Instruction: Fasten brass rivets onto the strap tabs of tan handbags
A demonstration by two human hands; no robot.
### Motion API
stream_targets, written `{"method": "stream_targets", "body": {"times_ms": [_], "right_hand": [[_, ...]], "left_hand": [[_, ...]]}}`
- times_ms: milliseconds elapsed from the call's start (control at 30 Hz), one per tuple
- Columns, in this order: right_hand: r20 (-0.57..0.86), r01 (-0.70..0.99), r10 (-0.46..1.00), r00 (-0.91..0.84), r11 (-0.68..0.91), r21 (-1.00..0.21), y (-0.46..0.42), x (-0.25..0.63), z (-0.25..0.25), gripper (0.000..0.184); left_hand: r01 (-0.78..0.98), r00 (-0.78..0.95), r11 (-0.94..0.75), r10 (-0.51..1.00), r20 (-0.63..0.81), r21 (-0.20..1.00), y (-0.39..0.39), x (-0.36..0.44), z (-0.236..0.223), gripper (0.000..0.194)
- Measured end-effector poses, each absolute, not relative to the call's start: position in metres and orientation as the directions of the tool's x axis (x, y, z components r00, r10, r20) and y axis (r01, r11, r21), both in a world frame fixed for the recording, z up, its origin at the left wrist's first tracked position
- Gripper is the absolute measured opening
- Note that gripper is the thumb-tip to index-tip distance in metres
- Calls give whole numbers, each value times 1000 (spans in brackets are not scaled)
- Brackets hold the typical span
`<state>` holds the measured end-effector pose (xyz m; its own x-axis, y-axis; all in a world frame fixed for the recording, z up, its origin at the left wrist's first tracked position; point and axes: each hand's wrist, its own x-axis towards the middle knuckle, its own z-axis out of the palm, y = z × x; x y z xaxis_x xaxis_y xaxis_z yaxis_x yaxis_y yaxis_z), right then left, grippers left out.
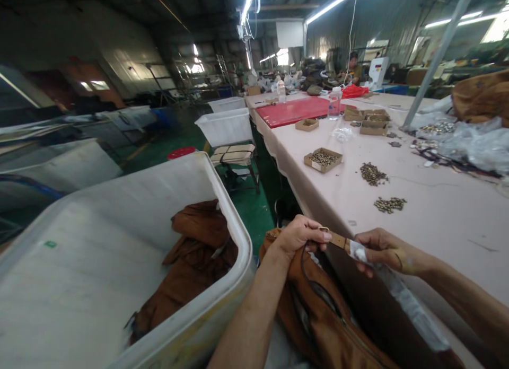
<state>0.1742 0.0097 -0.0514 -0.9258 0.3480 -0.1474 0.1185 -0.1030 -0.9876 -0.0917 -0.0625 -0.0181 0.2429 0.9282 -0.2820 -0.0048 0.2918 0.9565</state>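
Note:
A brown leather bag (330, 326) lies in my lap at the table's near edge. My left hand (298, 235) is closed, pinching a tan strap (338, 239) of the bag near its end. My right hand (382, 249) is closed on the same strap a little to the right, where white wrapping (360, 252) covers it. The strap runs taut between the two hands. A long white paper-wrapped strip (413, 305) trails down under my right forearm.
A big white plastic bin (222, 189) at my left holds more brown leather pieces (194, 263). The pink table (437, 220) carries piles of brass studs (374, 174), a small box of studs (323, 159), cardboard boxes, a water bottle (334, 103) and plastic bags. A person sits far back.

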Motion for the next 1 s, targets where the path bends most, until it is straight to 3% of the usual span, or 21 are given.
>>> {"method": "stream_targets", "body": {"times_ms": [267, 333, 400, 467, 700, 1000], "right_hand": [[-126, 167, 351, -928, 90, -982, 37, 193, -28, 46], [-96, 239, 562, -822, 187, -953, 64, 214, -27, 45], [-4, 362, 803, -596, 264, -894, 93, 240, -34, 43], [82, 471, 910, -406, 285, -835, 117, 263, -49, 39], [199, 627, 933, -299, 349, -696, 162, 276, -96, 33], [173, 805, 941, -292, 340, -486, 246, 227, -86, 26]], "left_hand": [[-59, 202, 310, 935, -293, 949, -58, -91, -16, 35], [-80, 195, 318, 934, -299, 945, -57, -91, -19, 35], [-104, 197, 310, 938, -285, 945, -58, -91, -22, 35], [-136, 194, 294, 944, -265, 946, -59, -90, -26, 34], [-174, 198, 295, 945, -260, 940, -60, -87, -32, 34], [-196, 160, 282, 954, -253, 939, -70, -81, -31, 36]]}}
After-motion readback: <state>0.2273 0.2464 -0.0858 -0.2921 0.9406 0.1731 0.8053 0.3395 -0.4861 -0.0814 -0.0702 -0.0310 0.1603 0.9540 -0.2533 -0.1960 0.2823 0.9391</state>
